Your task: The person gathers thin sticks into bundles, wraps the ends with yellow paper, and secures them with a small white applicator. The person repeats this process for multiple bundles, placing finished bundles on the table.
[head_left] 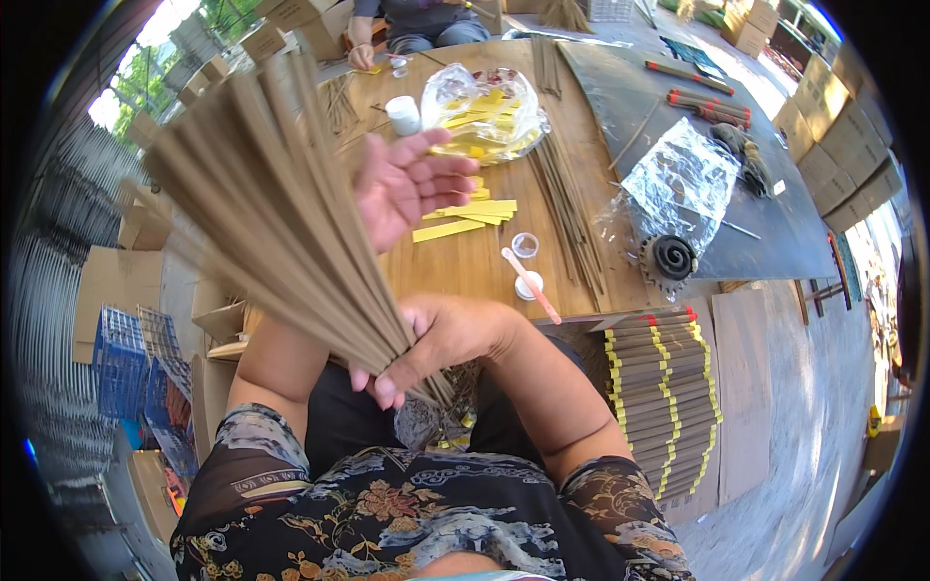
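My right hand (426, 344) is closed around the lower end of a bundle of long brown incense sticks (291, 203). The upper ends fan out toward the upper left and are smeared by motion. Behind the bundle, my left hand (412, 184) is raised over the table, palm showing, fingers spread, holding nothing. Close by it lie yellow paper strips (465, 223). A clear plastic bag (528, 121) full of such strips sits just beyond, beside a white jar (403, 114). Nearer the table's front edge, a pink flat stick (531, 286) rests across a small white pot (523, 290).
Loose brown sticks (572, 218) lie along the wooden table (407, 276). On the dark board (620, 97) are a crumpled clear plastic sheet (683, 179) and a black coil (670, 258). Banded bundles (664, 402) are stacked low at right. Another person (426, 24) sits across the table.
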A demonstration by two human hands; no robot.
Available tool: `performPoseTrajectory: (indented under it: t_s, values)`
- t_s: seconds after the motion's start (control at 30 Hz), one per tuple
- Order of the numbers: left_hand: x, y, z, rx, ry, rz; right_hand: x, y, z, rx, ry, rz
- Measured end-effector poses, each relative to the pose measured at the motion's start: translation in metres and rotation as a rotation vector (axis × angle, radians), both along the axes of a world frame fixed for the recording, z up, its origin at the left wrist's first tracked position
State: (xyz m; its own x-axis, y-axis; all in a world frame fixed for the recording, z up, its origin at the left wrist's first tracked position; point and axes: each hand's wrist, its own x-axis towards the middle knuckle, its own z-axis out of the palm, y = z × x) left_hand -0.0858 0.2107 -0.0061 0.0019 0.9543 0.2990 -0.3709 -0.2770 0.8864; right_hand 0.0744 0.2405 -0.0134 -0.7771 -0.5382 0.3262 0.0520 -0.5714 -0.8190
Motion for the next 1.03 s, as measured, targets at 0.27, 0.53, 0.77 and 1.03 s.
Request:
performPoseTrajectory:
  t_s: [0.27, 0.53, 0.77, 1.03]
  values:
    - [-0.005, -0.071, 0.063, 0.223, 0.066, -0.003, -0.051, -0.008, -0.015, 0.119, -0.078, -0.246]
    - [-0.013, -0.106, 0.061, -0.041, 0.214, 0.356, -0.090, -0.024, -0.026, 0.331, -0.088, -0.542]
    - [-0.027, -0.111, 0.024, -0.069, 0.134, 0.438, -0.108, -0.030, -0.047, 0.441, -0.116, -0.624]
    - [-0.028, -0.105, 0.018, 0.019, 0.122, 0.821, -0.117, -0.060, -0.065, 0.635, 0.097, -1.238]
